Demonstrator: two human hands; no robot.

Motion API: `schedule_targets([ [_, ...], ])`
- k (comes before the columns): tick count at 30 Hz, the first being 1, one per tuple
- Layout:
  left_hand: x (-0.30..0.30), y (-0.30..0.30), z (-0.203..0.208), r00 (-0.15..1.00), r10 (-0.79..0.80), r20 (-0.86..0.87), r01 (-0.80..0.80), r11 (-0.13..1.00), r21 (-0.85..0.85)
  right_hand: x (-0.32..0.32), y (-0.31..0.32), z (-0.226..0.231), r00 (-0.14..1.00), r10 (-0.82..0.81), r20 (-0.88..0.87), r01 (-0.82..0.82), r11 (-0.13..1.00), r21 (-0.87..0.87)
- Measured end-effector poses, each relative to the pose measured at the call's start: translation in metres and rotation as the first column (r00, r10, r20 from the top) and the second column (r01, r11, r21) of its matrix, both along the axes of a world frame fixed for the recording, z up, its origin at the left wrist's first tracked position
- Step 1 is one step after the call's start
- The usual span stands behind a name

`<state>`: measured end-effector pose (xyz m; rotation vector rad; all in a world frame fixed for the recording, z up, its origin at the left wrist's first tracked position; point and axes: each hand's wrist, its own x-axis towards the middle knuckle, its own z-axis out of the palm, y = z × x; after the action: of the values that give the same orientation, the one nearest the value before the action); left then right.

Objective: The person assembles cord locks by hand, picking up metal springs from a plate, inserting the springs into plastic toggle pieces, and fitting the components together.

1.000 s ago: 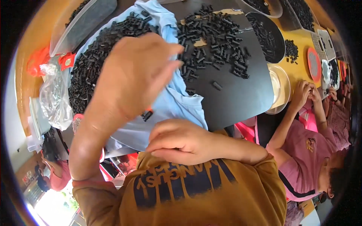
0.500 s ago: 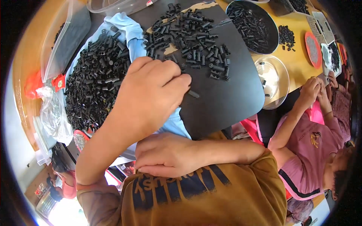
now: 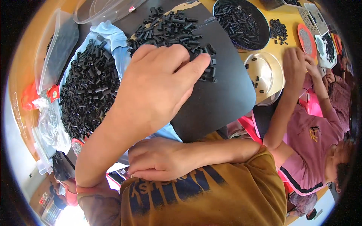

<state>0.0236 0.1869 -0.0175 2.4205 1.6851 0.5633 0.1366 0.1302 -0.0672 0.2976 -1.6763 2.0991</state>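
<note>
My left hand [image 3: 162,71] reaches over a spread of small black tubular plastic parts [image 3: 169,28] on the dark tabletop. Its fingers are bent, with thumb and forefinger close together at the near edge of the parts; whatever is between them is hidden. My right hand [image 3: 156,160] stays low by my body, under my left forearm. The fingers of that hand are curled in, and what they hold, if anything, cannot be made out. Left of my left hand, a large heap of similar black parts [image 3: 88,84] rests on light blue cloth [image 3: 107,34].
A round dark tub of black pieces [image 3: 268,35] and a clear round container [image 3: 277,73] with several pieces stand on the yellow table at right. Beside them sits a person in a pink shirt [image 3: 301,139]. Clear bins [image 3: 56,56] and a plastic bag [image 3: 52,120] are at left.
My left hand has moved right and slightly away, over the near parts. My right hand shifts slightly left. The neighbour's hands have moved up and left, towards the clear container.
</note>
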Motion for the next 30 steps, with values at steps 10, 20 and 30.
schedule_targets([
  [10,-0.004,-0.006,0.005,0.998,-0.007,-0.069,0.003,0.998,-0.062,0.0,0.002,-0.001,1.0,0.019,-0.001,-0.019,1.0,0.005],
  [20,-0.002,-0.006,0.005,1.0,0.01,0.025,-0.01,1.0,0.0,0.0,0.005,0.002,1.0,0.015,0.01,-0.015,1.0,0.01],
  [30,0.009,0.003,-0.003,0.996,0.026,-0.088,-0.032,0.997,-0.069,0.001,0.007,0.005,1.0,0.007,0.023,-0.007,1.0,0.027],
])
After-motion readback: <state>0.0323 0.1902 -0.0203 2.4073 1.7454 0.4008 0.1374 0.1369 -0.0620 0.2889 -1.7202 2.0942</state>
